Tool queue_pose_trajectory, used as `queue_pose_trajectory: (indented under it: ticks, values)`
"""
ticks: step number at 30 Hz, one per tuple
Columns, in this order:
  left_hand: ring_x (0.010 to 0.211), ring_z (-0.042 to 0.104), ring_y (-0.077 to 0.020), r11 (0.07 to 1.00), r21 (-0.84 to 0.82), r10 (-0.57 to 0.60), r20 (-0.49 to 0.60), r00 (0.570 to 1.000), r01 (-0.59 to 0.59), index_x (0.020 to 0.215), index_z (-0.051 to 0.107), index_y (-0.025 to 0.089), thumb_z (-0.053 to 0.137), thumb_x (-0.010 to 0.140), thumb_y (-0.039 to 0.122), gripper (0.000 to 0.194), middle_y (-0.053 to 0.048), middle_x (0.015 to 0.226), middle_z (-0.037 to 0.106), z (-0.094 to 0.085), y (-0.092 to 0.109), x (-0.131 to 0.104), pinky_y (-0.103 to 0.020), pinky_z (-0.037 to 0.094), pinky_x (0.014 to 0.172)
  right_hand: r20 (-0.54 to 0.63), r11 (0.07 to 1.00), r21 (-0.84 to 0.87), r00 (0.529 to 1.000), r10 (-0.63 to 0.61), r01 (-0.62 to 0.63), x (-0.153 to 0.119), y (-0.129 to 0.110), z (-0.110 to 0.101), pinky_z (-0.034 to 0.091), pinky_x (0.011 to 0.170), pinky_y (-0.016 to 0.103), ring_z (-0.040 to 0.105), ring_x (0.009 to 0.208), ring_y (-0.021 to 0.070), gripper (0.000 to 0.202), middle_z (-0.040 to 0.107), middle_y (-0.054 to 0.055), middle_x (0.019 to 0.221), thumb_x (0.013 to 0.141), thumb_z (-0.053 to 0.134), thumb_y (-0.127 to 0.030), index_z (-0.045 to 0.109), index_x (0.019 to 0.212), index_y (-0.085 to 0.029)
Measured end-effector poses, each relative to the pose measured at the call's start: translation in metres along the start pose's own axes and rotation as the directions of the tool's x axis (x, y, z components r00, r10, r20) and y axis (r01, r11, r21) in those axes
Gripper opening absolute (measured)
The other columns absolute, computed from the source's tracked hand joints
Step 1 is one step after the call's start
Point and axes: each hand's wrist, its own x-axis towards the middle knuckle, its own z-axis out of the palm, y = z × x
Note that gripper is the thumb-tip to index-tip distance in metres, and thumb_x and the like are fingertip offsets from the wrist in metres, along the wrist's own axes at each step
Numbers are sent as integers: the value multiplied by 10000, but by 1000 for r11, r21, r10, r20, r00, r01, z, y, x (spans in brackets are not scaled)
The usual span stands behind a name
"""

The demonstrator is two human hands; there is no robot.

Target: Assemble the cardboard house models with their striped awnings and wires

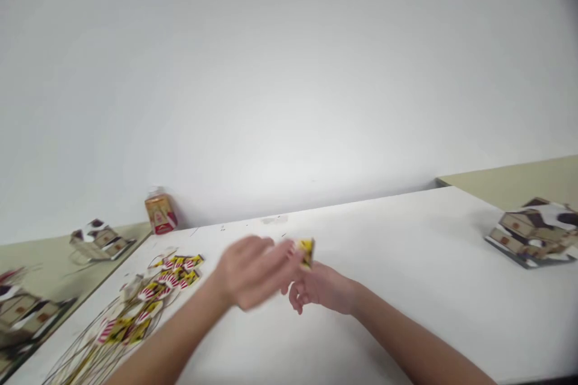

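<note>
Two hands come close together over the white table (397,240). The left hand (257,274) is blurry, and its fingertips grip a small yellow card (307,251). Its fingers hide part of the card. The right hand (327,289) is just behind, with loosely bent fingers. Some of it is covered, so I cannot tell if it holds the card too.

More yellow cards lie in a pile (120,331) on the left, with red and white stripes. Their strings (79,361) run off the bottom. A toy house (535,231) on the right is cut off and hides part of the table's edge. White tabletop lies between it and the right arm. The bottle (161,213) stands by the far left corner, its words too fuzzy to read. Behind is a wall (307,72).
</note>
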Motion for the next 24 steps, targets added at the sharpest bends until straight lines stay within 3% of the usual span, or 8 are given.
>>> queue_pose_trajectory:
  ticks: [1, 2, 4, 9, 12, 19, 24]
  values:
    - [746, 598, -125, 978, -17, 209, -10, 978, -209, 998, 658, 247, 589, 823, 254, 188, 1, 968, 655, 11, 16, -3, -250, 473, 557, -23, 995, 95, 1000, -15, 17, 0, -2, -3, 423, 681, 271, 542, 716, 121, 391, 586, 52, 929, 867, 462, -499, 649, 1002, -183]
    - [787, 606, -156, 958, -25, 286, -28, 958, -287, 974, 669, 217, 633, 780, 240, 199, -24, 1003, 647, 20, 29, -8, -280, 483, 577, -51, 988, 154, 998, -21, 29, 0, -5, -6, 423, 690, 267, 543, 748, 128, 437, 587, 62, 962, 869, 431, -533, 646, 1000, -175]
    - [761, 598, -160, 943, -77, 317, -78, 945, -322, 932, 680, 197, 668, 730, 205, 202, -40, 983, 640, 36, 47, -19, -290, 475, 563, -111, 983, 182, 994, -12, 33, -1, -11, -11, 421, 697, 257, 545, 788, 135, 522, 581, 81, 1053, 875, 367, -585, 644, 1008, -163]
    - [699, 598, -156, 949, -205, 237, -37, 971, -240, 914, 670, 152, 649, 721, 133, 196, -47, 847, 631, 60, 58, -50, -283, 467, 543, -222, 994, 110, 975, 29, -4, 0, -13, -11, 429, 749, 266, 584, 815, 133, 348, 574, 79, 1134, 799, 609, -438, 627, 1037, -184]
    - [716, 605, -166, 942, -269, 200, -33, 979, -201, 910, 667, 147, 667, 708, 131, 203, -38, 827, 633, 66, 60, -65, -304, 499, 602, -247, 991, 132, 967, 62, -29, 4, -7, -9, 446, 770, 283, 607, 818, 136, 363, 572, 73, 1133, 739, 705, -366, 625, 1044, -187]
    - [672, 576, -126, 936, -338, 108, -4, 994, -103, 865, 648, 165, 661, 722, 112, 154, -15, 763, 625, 64, 66, -71, -267, 482, 597, -304, 986, 156, 948, 98, -52, 8, 2, -14, 490, 792, 320, 631, 845, 143, 413, 552, 77, 1187, 690, 755, -329, 608, 1051, -193]
    - [614, 540, -115, 931, -349, 120, 30, 992, -103, 857, 650, 159, 630, 748, 102, 125, -7, 710, 614, 58, 67, -68, -258, 434, 532, -388, 991, -21, 915, 112, -131, 6, 6, -16, 490, 821, 295, 637, 794, 114, 438, 584, 69, 1120, 705, 735, -306, 581, 1098, -188]
